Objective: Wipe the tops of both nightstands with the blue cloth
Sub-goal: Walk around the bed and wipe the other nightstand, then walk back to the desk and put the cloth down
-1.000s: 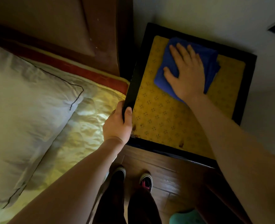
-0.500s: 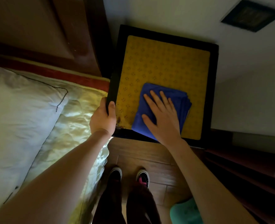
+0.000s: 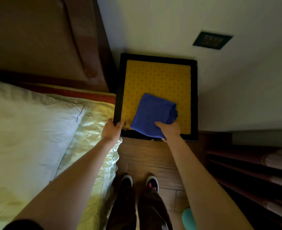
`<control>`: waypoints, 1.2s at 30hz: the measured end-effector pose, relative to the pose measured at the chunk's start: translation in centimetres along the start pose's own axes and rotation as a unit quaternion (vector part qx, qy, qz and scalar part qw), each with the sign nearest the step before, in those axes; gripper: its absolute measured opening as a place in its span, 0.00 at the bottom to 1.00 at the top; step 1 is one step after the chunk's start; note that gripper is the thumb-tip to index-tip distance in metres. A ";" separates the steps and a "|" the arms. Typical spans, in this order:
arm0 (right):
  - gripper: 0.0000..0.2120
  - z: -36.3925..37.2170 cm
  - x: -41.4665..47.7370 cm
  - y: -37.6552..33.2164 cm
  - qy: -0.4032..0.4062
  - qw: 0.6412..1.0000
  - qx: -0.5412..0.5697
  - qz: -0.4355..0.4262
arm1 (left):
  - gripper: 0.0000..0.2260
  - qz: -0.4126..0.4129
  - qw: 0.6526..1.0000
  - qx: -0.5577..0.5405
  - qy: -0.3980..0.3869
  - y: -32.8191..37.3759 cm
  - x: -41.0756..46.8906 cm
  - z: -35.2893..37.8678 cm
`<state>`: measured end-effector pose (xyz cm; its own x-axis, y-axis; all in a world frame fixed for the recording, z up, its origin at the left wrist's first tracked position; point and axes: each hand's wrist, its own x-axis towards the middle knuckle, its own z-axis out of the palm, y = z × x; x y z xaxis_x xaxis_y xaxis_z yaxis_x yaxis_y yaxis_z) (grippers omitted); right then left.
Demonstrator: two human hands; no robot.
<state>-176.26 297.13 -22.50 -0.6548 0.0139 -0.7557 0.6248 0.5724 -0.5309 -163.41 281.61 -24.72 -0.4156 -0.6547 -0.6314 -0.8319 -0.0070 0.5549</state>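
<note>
A nightstand (image 3: 156, 77) with a black frame and a yellow patterned top stands against the wall beside the bed. The folded blue cloth (image 3: 151, 112) lies on the near half of its top, its near edge hanging over the front rim. My right hand (image 3: 170, 130) pinches the cloth's near right corner at that rim, thumb on top. My left hand (image 3: 111, 130) grips the nightstand's near left corner. A dark stain shows on the yellow top by my left thumb.
The bed with a white pillow (image 3: 25, 122) and shiny cream sheet (image 3: 93, 123) fills the left, under a brown headboard (image 3: 45, 39). Wooden floor and my shoes (image 3: 139, 181) lie below. Dark shelves (image 3: 253, 171) stand at the right; a teal object (image 3: 188, 218) sits near my right forearm.
My right hand dragged the cloth from the far side of the top to the near edge, then went from lying flat on it to gripping its near corner. My left hand kept its hold.
</note>
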 end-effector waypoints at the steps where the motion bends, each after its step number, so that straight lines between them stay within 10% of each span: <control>1: 0.29 -0.3 -1.5 -0.8 -0.020 0.999 0.033 0.011 | 0.15 0.002 1.000 0.001 -0.008 0.2 -1.3 -1.0; 10: 0.11 -9.3 -21.2 -6.4 -0.081 0.978 0.024 -0.191 | 0.08 0.190 0.978 -0.082 0.024 6.3 -17.6 -14.9; 16: 0.16 -15.2 -31.0 -4.2 -0.111 0.964 0.050 -0.237 | 0.10 0.271 0.957 -0.065 0.085 3.6 -29.6 -21.6; 24: 0.24 -16.4 -31.4 1.3 -0.146 0.964 -0.056 -0.213 | 0.07 0.124 0.977 -0.092 0.147 -8.7 -36.3 -17.3; 27: 0.41 -15.5 -30.5 1.9 -0.177 0.953 -0.086 -0.230 | 0.07 0.063 0.966 -0.152 0.197 -11.1 -39.5 -15.4; 36: 0.28 -10.0 -36.1 1.5 -0.379 0.826 -0.266 -0.320 | 0.08 -0.127 0.857 -0.305 0.394 -17.9 -54.9 -7.9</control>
<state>-155.89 305.71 7.82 -0.1976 -0.8339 -0.5153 -0.1535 0.5455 -0.8239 -122.85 311.69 4.30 0.3291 -0.8792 -0.3445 -0.4119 -0.4620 0.7854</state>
